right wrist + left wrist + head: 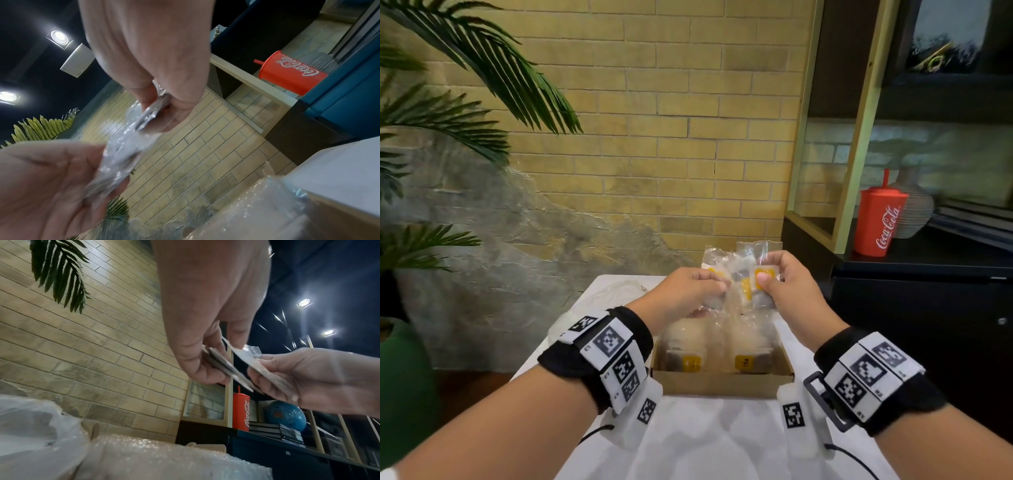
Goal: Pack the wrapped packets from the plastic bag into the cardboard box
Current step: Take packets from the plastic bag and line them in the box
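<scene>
Both hands hold a clear plastic bag of wrapped packets with yellow labels, up in the air above the cardboard box. My left hand pinches the bag's left side with several flat packets in it. My right hand pinches one yellow-labelled packet at the bag's right side, thumb on its face. In the right wrist view, crinkled clear plastic stretches between my right hand and left hand. The box holds bubble-wrapped packets with yellow labels.
The box stands on a white table against a brick wall. A crumpled pale plastic bag lies at the table's back left. A red Coca-Cola cup stands on a dark shelf to the right. Palm fronds hang at the left.
</scene>
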### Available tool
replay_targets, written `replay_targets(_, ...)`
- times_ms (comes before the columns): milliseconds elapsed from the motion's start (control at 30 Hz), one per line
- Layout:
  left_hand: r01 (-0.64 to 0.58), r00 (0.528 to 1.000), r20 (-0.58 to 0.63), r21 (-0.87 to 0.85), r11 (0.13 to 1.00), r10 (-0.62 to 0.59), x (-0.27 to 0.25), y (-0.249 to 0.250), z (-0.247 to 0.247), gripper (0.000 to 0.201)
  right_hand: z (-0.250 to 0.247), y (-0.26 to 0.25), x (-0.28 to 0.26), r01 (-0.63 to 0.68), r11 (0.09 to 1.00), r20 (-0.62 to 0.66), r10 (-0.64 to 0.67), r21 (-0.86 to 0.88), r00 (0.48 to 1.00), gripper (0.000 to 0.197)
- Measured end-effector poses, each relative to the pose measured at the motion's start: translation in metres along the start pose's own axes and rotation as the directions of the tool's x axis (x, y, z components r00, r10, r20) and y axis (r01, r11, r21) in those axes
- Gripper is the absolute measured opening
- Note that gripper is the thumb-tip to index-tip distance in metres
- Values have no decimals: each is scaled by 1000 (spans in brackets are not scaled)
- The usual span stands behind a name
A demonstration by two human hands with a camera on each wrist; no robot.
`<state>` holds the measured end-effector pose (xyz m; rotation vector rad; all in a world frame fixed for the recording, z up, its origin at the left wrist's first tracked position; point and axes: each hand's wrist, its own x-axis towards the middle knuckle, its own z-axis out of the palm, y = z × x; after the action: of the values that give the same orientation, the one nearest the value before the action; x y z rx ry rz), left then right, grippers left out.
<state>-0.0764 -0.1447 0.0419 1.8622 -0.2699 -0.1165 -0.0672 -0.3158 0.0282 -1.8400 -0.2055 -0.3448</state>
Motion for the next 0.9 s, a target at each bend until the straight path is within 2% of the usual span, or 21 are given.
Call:
replay_targets(100, -58, 998, -16, 48, 997, 59, 1, -3, 5, 18, 5, -2, 0, 22, 1000, -33, -22, 8, 999, 18)
replay_targets(200, -78, 986, -144, 62, 995, 86, 3, -4, 3, 20, 6, -6, -1, 29, 999, -35, -30, -22, 999, 13)
replay_targets(300, -80, 963, -255, 40, 996, 88, 4, -4, -8, 24, -1, -5, 2, 47, 989, -49, -54, -137, 997, 13)
replay_targets(400, -89, 934, -348, -3, 996, 82, 4, -5, -22, 26, -7, 1, 2, 58, 954, 108, -27, -293, 994, 9)
replay_targets(467, -86, 926, -370, -5, 996, 78, 4, -7, -29, 24, -5, 9, 1, 111, 879, 275, 24, -465, 961, 5)
replay_targets(533, -93, 927, -366, 3, 996, 87, 5, -10, -32, 25, -2, 19, -1, 240, 703, 427, 100, -669, 899, 6)
replay_targets(600, -104, 928, -358, 6, 995, 99, 4, -13, -34, 25, 3, 27, -5, 333, 550, 502, 187, -766, 844, 17)
replay_targets(700, -107, 933, -347, -4, 994, 99, 5, -16, -33, 27, 7, 30, -6, 356, 435, 499, 277, -827, 821, 28)
replay_targets(767, -103, 935, -339, 8, 995, 100, 6, -18, -32, 29, 9, 23, -6, 339, 377, 467, 330, -862, 821, 24)
replay_targets(900, -89, 937, -335, 55, 995, 102, 7, -17, -32, 32, 4, 16, -6, 368, 271, 440, 296, -890, 848, 23)
